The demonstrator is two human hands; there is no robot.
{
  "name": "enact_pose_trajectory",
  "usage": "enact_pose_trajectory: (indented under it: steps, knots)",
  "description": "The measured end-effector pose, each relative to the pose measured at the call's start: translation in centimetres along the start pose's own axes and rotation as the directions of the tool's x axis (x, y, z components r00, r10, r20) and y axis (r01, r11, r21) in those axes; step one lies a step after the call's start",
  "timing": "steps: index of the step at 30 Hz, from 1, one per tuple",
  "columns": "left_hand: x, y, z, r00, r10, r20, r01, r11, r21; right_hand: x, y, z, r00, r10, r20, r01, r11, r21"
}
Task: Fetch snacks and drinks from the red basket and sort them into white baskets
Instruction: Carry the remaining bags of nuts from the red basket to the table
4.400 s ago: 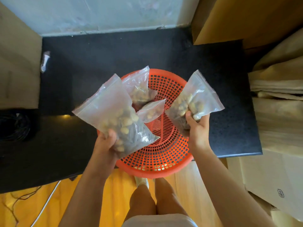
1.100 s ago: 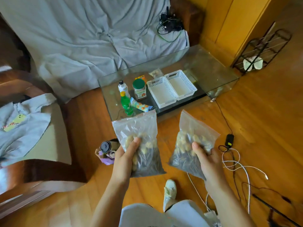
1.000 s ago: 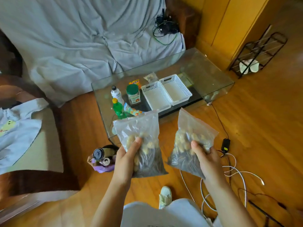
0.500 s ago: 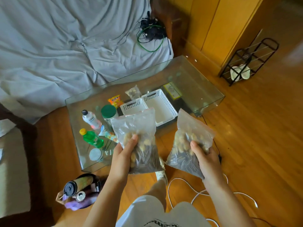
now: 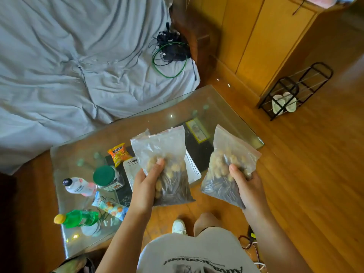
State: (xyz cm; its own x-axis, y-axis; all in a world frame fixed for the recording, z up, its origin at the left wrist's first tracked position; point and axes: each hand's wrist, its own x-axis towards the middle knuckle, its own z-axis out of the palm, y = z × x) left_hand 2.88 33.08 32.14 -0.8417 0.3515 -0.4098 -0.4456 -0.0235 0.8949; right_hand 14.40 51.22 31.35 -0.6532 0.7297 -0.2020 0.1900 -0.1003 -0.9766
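Bags of snacks are hanging one in each hand above the near edge of the glass worktop (image 5: 216,107). The left hand (image 5: 144,191) is gripping the left bag (image 5: 163,154), thumb pressing on the front over the pale nuts and fingers curling behind; the right hand (image 5: 249,191) is pinching the right bag (image 5: 226,160) the same way, low down where the dark seeds are settling. Both grips are clamping plastic and contents together.

White baskets (image 5: 192,166) are sitting on the worktop, largely hiding behind the left bag, so only ribbed edges are showing. To do this step well, each bag is probably wanting to be lowered flat over one basket and released only once its heavy bottom is resting inside; letting go from height is risking a bag sliding off the rim or tipping onto the glass.

Beside the baskets are standing a green-lidded jar (image 5: 107,177), an orange snack packet (image 5: 119,153), a white bottle (image 5: 78,186), a green bottle (image 5: 78,218) and a pale blue snack packet (image 5: 109,206), all apparently waiting to be sorted.

Beyond the worktop a grey sheet (image 5: 69,66) is covering a sofa or bed, with tangled cables (image 5: 170,50) lying on it. A wooden floor (image 5: 315,164) is spreading to the right, where a black wire rack (image 5: 293,91) is holding slippers by wooden cabinets.
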Motion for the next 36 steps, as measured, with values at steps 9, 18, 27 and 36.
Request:
enact_pose_trajectory:
  steps: [9, 18, 27, 36]
  knots:
    - [10.3, 2.7, 4.1, 0.984, 0.016, -0.180, -0.026, 0.998, -0.050, 15.8, -1.0, 2.4, 0.962, 0.199, 0.187, -0.194, 0.980, -0.042]
    - [22.9, 2.9, 7.8, 0.915, -0.028, -0.401, -0.002, 0.997, -0.074, 31.3, -1.3, 7.6, 0.883, 0.290, 0.370, -0.250, 0.956, -0.151]
    - [38.9, -7.9, 2.4, 0.841, -0.141, -0.521, 0.183, 0.983, 0.029, 42.7, 12.5, 17.0, 0.834, 0.390, 0.391, -0.275, 0.907, -0.319]
    - [49.6, -19.3, -2.7, 0.821, -0.211, -0.530, 0.386, 0.890, 0.244, 48.3, 27.2, 22.6, 0.807, 0.449, 0.383, -0.247, 0.846, -0.472]
